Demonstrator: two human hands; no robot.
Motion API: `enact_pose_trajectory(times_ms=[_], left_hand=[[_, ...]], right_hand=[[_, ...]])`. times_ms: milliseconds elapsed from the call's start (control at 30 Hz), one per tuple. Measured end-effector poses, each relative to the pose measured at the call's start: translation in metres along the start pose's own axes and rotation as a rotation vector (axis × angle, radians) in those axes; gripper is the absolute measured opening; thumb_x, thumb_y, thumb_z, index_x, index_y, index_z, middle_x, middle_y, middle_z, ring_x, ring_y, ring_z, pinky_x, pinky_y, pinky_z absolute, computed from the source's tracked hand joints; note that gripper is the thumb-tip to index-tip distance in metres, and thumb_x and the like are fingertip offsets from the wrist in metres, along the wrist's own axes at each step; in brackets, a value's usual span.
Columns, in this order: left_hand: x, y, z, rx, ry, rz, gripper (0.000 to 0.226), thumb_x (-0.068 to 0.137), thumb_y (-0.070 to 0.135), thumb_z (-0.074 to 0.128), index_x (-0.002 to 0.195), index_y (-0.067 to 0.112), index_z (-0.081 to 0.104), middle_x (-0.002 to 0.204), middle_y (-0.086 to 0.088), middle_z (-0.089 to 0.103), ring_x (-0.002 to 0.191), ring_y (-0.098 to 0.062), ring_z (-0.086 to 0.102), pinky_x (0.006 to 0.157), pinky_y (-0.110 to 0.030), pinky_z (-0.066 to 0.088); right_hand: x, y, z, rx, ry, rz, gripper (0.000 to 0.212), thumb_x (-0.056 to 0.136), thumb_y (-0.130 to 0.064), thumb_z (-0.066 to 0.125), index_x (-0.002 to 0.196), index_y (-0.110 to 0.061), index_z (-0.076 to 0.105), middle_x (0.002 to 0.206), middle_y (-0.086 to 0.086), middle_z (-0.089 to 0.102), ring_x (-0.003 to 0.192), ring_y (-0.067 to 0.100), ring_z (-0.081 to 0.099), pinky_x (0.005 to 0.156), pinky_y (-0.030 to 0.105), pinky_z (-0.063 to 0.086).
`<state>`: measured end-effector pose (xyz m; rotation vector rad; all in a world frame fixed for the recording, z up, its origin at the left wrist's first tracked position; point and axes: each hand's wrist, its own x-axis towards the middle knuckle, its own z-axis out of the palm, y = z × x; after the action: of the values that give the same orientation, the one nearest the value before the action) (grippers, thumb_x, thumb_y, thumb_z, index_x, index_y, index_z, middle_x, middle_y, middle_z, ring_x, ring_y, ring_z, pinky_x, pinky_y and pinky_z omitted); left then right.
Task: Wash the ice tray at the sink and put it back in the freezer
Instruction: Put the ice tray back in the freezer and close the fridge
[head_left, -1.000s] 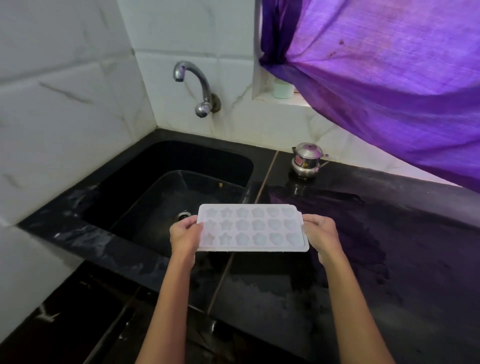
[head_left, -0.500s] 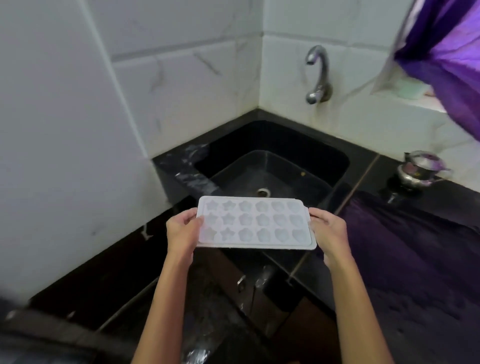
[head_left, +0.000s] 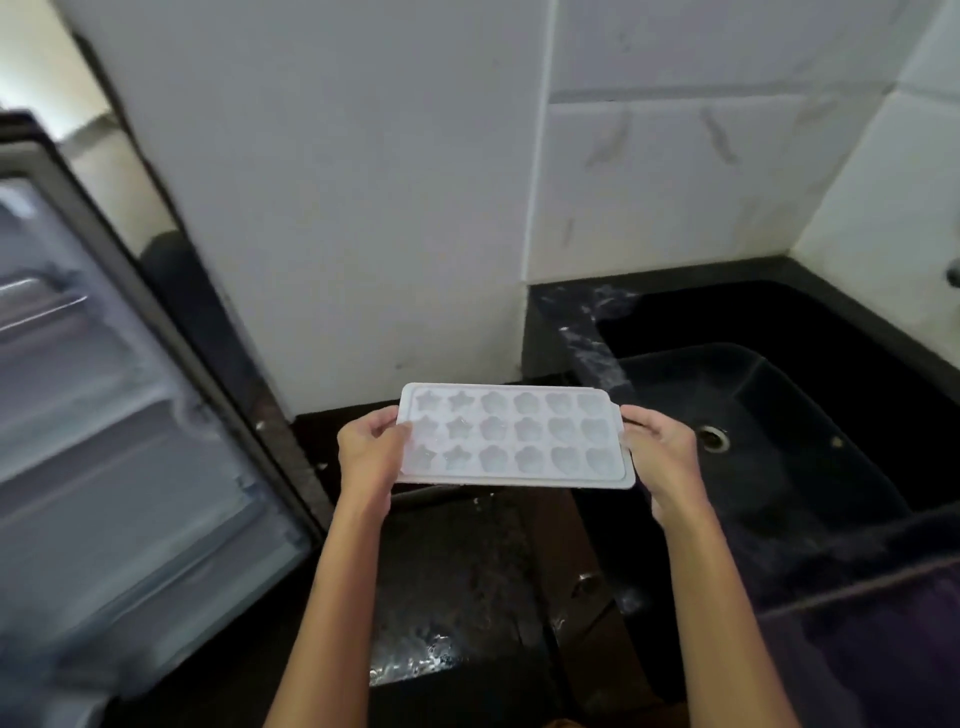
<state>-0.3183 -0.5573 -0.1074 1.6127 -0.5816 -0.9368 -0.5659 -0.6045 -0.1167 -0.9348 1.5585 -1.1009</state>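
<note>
The left grip grasps the left short end of the ice tray, thumb lying over the top rim and the other fingers curled beneath it. The right grip grasps the opposite short end, at the small tab there, with the thumb on top and the fingers underneath. Both forearms reach up from the bottom edge of the view, bare to the elbow.

The ice tray is white, rectangular, and held level in the air with its cavities facing up. It has three rows of six moulds: star shapes in the two columns nearest the left grip, rounder flower and heart shapes toward the right grip. It rests on nothing; it hangs over the near-left corner of the black desk, just left of the sink and in front of the white wall.

The sink is a black basin sunk into the desk at the right, its round metal drain showing just beyond the right grip. Wet patches glint on the dark surface below the tray. White marbled tiles line the wall behind the desk and turn the corner at the far right.

At the left edge of the view stands the open freezer door, dark-framed, blurred, with pale shelf rails on its inner side. It is well apart from the tray, with the left grip between them.
</note>
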Motion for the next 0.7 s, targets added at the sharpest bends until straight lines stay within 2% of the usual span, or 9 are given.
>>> enact_pose_trajectory(times_ms=[100,200,367,567,700], left_hand=[[-0.012,-0.001,-0.021,-0.039,0.083,-0.005,0.026,0.09,-0.004,0.049,0.093,0.014,0.067,0.082,-0.001,0.069,0.071,-0.014,0.066,0.052,-0.018,0.052],[-0.026,-0.011,-0.042,-0.068,0.182,-0.017,0.027,0.089,-0.004,0.049,0.099,0.012,0.068,0.088,-0.004,0.07,0.077,-0.019,0.068,0.058,-0.025,0.052],[-0.056,-0.025,-0.081,-0.099,0.371,-0.023,0.027,0.089,-0.007,0.048,0.095,0.012,0.067,0.082,-0.001,0.068,0.07,-0.014,0.065,0.047,-0.016,0.051],[-0.087,-0.044,-0.126,-0.166,0.604,-0.038,0.028,0.086,-0.008,0.049,0.088,0.012,0.068,0.077,-0.001,0.068,0.067,-0.014,0.065,0.056,-0.019,0.055],[-0.104,-0.06,-0.154,-0.196,0.707,-0.068,0.028,0.086,-0.008,0.05,0.092,0.012,0.069,0.079,-0.001,0.069,0.068,-0.014,0.067,0.053,-0.017,0.055]], right_hand=[[0.008,-0.007,0.018,-0.038,-0.106,-0.025,0.033,0.079,-0.007,0.07,0.111,-0.013,0.068,0.098,0.004,0.072,0.089,0.019,0.07,0.069,0.032,0.058],[0.011,-0.008,0.04,-0.077,-0.208,-0.055,0.033,0.081,-0.006,0.067,0.114,-0.012,0.067,0.101,0.006,0.071,0.092,0.021,0.069,0.073,0.035,0.058],[0.0,-0.001,0.082,-0.128,-0.396,-0.071,0.031,0.084,-0.003,0.061,0.114,-0.009,0.065,0.099,0.006,0.069,0.09,0.019,0.067,0.063,0.026,0.051],[-0.029,0.009,0.13,-0.207,-0.599,-0.075,0.032,0.088,-0.003,0.058,0.118,-0.01,0.062,0.101,0.005,0.068,0.083,0.013,0.065,0.054,0.021,0.047],[-0.052,0.013,0.164,-0.258,-0.713,-0.102,0.034,0.088,-0.001,0.056,0.12,-0.011,0.062,0.097,0.001,0.066,0.082,0.01,0.064,0.055,0.021,0.046]])
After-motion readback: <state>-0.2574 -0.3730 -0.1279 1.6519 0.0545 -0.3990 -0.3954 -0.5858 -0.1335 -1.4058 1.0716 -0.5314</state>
